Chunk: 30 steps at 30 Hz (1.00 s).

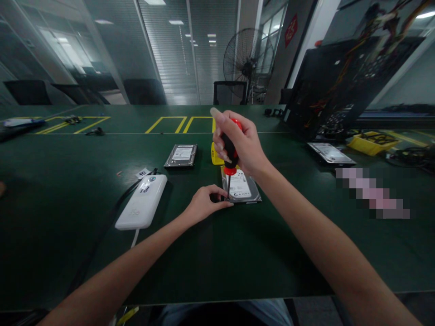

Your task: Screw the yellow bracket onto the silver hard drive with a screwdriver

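My right hand [243, 142] is wrapped round the red and black handle of a screwdriver [230, 151], held upright. Its shaft points down to the near left corner of a hard drive [240, 184] that lies flat with its white label up. At that same corner, my left hand [207, 201] has thumb and fingertips closed on the drive's edge, close to the screwdriver tip. Whether a screw is under the tip is too small to tell. Just behind the drive is a yellow object [216, 155], partly hidden by my right hand.
A second hard drive [181, 155] lies behind and left, a third [331, 153] at the right near a yellow tray [372, 144] of dark parts. A white power bank [142, 202] with cables is on the left. An open computer case [340, 86] stands at the back right.
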Each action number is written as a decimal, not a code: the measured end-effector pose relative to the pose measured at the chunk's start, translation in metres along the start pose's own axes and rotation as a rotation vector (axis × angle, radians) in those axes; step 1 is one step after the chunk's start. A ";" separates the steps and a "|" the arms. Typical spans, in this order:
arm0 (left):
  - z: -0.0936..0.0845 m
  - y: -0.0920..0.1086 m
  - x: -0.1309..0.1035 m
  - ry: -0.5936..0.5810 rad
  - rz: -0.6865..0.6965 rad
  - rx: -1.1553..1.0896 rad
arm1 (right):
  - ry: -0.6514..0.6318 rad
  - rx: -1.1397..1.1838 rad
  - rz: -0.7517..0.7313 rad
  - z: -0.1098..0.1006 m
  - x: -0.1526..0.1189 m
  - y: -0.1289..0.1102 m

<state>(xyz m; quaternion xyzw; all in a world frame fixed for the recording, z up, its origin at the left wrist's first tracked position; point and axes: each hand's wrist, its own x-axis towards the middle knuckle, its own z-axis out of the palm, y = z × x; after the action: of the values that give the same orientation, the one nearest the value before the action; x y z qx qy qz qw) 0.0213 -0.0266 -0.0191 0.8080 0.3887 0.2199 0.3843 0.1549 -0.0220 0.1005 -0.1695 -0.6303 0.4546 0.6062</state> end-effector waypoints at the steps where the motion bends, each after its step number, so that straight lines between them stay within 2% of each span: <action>1: 0.000 0.000 0.000 -0.001 0.000 -0.002 | 0.002 -0.003 0.000 0.000 0.000 0.000; 30: 0.000 0.000 -0.001 0.022 0.026 -0.007 | -0.023 -0.046 0.001 0.001 0.000 -0.001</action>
<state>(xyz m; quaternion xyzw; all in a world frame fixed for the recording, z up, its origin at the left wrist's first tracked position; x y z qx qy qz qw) 0.0210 -0.0272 -0.0187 0.8093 0.3814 0.2350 0.3800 0.1543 -0.0228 0.1013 -0.1784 -0.6475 0.4419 0.5946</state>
